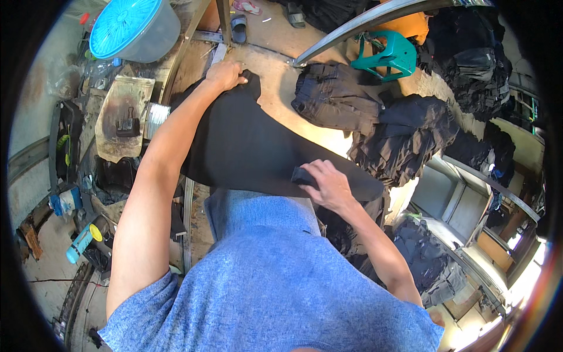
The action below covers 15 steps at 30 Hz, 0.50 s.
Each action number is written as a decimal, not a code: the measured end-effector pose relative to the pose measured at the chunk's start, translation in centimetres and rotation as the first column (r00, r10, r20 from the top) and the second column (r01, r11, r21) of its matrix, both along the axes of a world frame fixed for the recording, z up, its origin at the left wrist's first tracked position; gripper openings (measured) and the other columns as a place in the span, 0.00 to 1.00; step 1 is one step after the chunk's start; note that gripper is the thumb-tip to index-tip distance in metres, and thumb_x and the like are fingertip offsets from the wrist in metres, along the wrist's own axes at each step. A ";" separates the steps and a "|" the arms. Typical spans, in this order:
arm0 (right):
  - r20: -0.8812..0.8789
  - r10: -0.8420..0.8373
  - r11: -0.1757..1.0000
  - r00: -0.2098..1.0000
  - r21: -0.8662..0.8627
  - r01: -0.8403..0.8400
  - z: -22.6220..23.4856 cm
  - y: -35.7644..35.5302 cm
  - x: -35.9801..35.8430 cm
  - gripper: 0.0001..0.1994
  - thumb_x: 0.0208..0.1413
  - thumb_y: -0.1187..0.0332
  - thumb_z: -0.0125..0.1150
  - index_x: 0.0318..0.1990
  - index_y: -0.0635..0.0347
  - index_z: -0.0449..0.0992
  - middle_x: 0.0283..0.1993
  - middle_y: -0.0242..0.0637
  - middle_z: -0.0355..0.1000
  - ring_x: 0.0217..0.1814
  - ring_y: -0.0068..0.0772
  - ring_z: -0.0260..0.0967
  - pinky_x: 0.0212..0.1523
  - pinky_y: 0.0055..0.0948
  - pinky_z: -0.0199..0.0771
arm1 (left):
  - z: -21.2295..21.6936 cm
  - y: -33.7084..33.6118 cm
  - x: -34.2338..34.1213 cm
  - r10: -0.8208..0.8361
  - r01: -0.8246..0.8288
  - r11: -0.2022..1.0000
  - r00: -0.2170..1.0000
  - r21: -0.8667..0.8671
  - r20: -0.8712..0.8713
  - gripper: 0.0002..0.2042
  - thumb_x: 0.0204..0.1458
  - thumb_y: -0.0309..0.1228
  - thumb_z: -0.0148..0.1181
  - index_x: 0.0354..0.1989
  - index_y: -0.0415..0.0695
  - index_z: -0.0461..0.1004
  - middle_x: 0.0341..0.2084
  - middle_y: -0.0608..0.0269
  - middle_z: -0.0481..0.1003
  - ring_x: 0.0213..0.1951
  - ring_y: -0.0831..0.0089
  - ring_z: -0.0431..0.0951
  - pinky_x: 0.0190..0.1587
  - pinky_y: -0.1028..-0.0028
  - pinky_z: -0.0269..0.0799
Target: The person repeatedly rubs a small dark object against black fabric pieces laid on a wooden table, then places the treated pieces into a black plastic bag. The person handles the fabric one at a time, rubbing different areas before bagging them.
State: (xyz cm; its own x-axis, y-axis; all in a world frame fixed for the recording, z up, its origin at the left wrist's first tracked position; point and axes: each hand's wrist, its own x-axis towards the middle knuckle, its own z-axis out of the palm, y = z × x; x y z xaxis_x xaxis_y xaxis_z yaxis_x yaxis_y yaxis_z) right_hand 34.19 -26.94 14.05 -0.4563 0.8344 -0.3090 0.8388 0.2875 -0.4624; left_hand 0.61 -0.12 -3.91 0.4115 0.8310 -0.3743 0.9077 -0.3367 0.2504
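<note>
A large piece of black cloth (234, 141) stretches in front of me, from the upper left down to the right. At its far end my left hand (224, 76) is closed on the edge, with the thumb lying along it. My right hand (328, 185) rests over the cloth's near right part, its fingers bent around a small dark piece (301, 176). Whether that piece is a folded bit of the cloth or a separate thing, I cannot tell. The cloth's near edge lies close to my blue shirt.
Piles of dark garments (334, 100) lie beyond and to the right. A green plastic stool (387, 56) stands at the back, below a curved metal bar (358, 29). At far left are a clear tub with a blue lid (152, 38) and a worn board (120, 114). Slippers (238, 28) lie farther off.
</note>
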 end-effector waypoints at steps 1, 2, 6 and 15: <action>0.039 -0.020 0.999 0.999 -0.034 0.022 -0.1 0.1 0.7 0.29 0.57 0.59 0.78 0.65 0.53 0.77 0.55 0.38 0.75 0.57 0.45 0.75 0.53 0.43 0.86 | 0.0 0.0 0.0 -0.006 0.006 1.000 1.000 0.009 -0.001 0.26 0.64 0.58 0.68 0.52 0.47 0.89 0.45 0.46 0.88 0.52 0.46 0.88 0.56 0.49 0.83; -0.006 -0.090 0.995 0.996 0.053 0.090 -0.6 0.9 1.3 0.28 0.57 0.58 0.78 0.64 0.53 0.78 0.56 0.37 0.75 0.56 0.45 0.75 0.53 0.44 0.85 | 0.0 0.0 0.0 -0.013 0.013 1.000 1.000 0.000 -0.008 0.26 0.64 0.58 0.68 0.52 0.47 0.89 0.45 0.46 0.88 0.52 0.45 0.88 0.56 0.49 0.83; 0.043 0.058 0.989 0.997 0.130 -0.063 -1.4 1.7 3.5 0.29 0.56 0.59 0.78 0.65 0.52 0.78 0.57 0.35 0.75 0.57 0.45 0.75 0.52 0.42 0.84 | -0.2 0.0 -0.1 -0.036 0.034 0.998 0.999 -0.058 -0.034 0.25 0.63 0.57 0.70 0.52 0.46 0.89 0.46 0.46 0.88 0.51 0.45 0.88 0.55 0.48 0.83; 0.064 0.188 0.974 0.980 0.112 -0.195 -0.8 2.7 3.7 0.30 0.55 0.62 0.78 0.66 0.49 0.78 0.58 0.34 0.75 0.61 0.46 0.73 0.53 0.43 0.85 | 2.0 -0.2 0.4 -0.089 0.082 0.994 0.990 -0.066 -0.106 0.26 0.61 0.56 0.72 0.52 0.43 0.88 0.47 0.47 0.88 0.53 0.45 0.88 0.56 0.49 0.82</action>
State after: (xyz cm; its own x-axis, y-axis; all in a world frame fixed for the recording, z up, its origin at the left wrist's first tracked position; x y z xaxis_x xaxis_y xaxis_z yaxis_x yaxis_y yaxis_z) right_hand 37.90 -24.25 13.25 -0.5967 0.7651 -0.2420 0.7853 0.4947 -0.3722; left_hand 0.98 -0.35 -1.88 0.4344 0.7686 -0.4695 0.8991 -0.4014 0.1748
